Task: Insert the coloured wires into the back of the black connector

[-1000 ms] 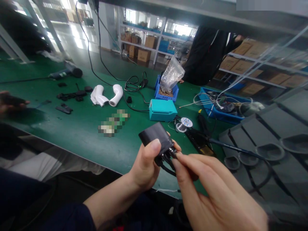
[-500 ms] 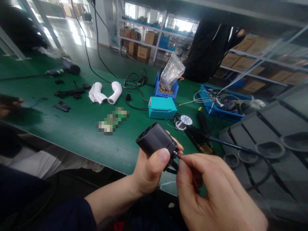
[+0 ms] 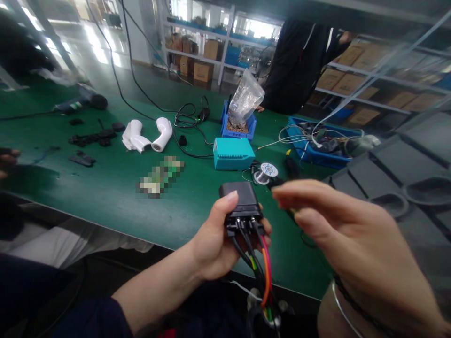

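behind black module [image 3: 242, 201], teal box [image 3: 232, 154]

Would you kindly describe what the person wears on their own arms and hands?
Both hands are bare, without gloves. The left hand comes from a dark blue sleeve pushed up the forearm. The right hand has a thin silver bangle and a dark cord at the wrist.

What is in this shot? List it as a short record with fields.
left hand: left hand grips a black part, coloured wires hanging from it
right hand: right hand open beside the part, apart from it
table: green table
nearby: teal box, solder spool, two white shells, blue tray
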Motion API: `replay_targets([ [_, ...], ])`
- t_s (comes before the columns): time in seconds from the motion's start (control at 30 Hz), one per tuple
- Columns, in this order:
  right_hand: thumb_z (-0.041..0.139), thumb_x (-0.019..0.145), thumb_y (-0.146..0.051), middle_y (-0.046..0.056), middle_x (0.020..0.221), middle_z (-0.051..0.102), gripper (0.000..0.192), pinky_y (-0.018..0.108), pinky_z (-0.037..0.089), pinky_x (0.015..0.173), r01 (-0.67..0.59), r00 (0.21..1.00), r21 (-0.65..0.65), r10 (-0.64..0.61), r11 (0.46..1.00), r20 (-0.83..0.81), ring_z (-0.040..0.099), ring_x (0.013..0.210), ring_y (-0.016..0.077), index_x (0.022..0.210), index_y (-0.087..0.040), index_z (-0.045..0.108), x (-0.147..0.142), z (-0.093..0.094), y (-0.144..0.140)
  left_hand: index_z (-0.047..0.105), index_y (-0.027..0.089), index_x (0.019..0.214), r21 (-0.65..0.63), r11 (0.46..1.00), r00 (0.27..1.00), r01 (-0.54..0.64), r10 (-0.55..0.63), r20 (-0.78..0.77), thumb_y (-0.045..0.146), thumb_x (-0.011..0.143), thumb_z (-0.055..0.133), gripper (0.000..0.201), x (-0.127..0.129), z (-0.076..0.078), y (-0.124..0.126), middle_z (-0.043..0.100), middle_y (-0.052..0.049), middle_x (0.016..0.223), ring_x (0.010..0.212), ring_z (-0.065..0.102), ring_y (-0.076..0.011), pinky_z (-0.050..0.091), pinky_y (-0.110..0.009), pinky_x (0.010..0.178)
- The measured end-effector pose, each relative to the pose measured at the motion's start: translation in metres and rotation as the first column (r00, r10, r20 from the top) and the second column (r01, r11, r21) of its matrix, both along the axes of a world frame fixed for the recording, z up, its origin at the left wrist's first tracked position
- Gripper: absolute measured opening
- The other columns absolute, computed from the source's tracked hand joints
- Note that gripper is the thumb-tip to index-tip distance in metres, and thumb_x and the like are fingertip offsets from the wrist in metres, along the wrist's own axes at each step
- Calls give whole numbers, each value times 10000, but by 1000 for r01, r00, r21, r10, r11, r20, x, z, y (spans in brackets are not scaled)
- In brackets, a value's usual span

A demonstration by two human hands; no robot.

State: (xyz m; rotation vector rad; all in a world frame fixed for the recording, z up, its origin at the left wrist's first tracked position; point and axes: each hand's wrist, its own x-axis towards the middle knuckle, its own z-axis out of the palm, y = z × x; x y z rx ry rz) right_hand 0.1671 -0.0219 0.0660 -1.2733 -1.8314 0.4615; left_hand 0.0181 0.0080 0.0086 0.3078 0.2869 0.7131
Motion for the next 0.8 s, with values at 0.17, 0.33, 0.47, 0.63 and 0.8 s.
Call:
replay_targets([
  [0.17, 604, 748, -628, 118, 1218, 610, 702, 407, 518, 871, -513, 777, -304, 284, 803, -562, 618, 1062, 261, 1294, -200, 494, -2, -18, 18, 639, 114, 702, 101, 907, 908, 409, -415, 49, 757, 637, 579, 649, 1, 6, -2, 646, -38, 587, 462, 575, -95, 434, -170, 454],
  [0.33, 607, 788, -480, 28, 831, 666, 340, 249, 544, 593, -268, 710, -286, -12, 920, -704, 642, 673, 152, 972, -197, 647, -10, -23, 3, 677, 141, 768, 398, 806, 885, 438, -311, -345, 793, 773, 269, 769, -12, 16, -10, 665, -80, 662, 590, 625, -174, 486, -273, 581],
  [0.47, 585, 816, -476, 16, 720, 637, 291, 216, 509, 512, 77, 601, -246, -242, 966, -762, 595, 594, 131, 807, -188, 630, -16, -25, -9, 705, 207, 782, 836, 533, 707, 128, 542, -454, 554, 760, 609, 360, -24, 28, -21, 673, -55, 718, 690, 604, -212, 462, -296, 640],
  [0.63, 566, 838, -505, 25, 756, 660, 321, 227, 512, 556, 178, 559, -257, -312, 950, -768, 598, 641, 139, 842, -196, 653, -27, -28, -18, 719, 270, 862, 944, 308, 573, 121, 755, -320, 274, 666, 741, 197, -17, 37, -27, 644, -13, 697, 595, 542, -179, 483, -304, 649],
  [0.8, 576, 855, -447, 64, 1142, 621, 305, 296, 536, 696, -250, 575, -266, -78, 931, -815, 631, 846, 167, 1078, -239, 572, -14, -37, -23, 735, 297, 848, 964, 195, 505, 183, 823, -262, 214, 741, 671, 150, -21, 32, -22, 672, 23, 685, 542, 564, -129, 442, -226, 507],
])
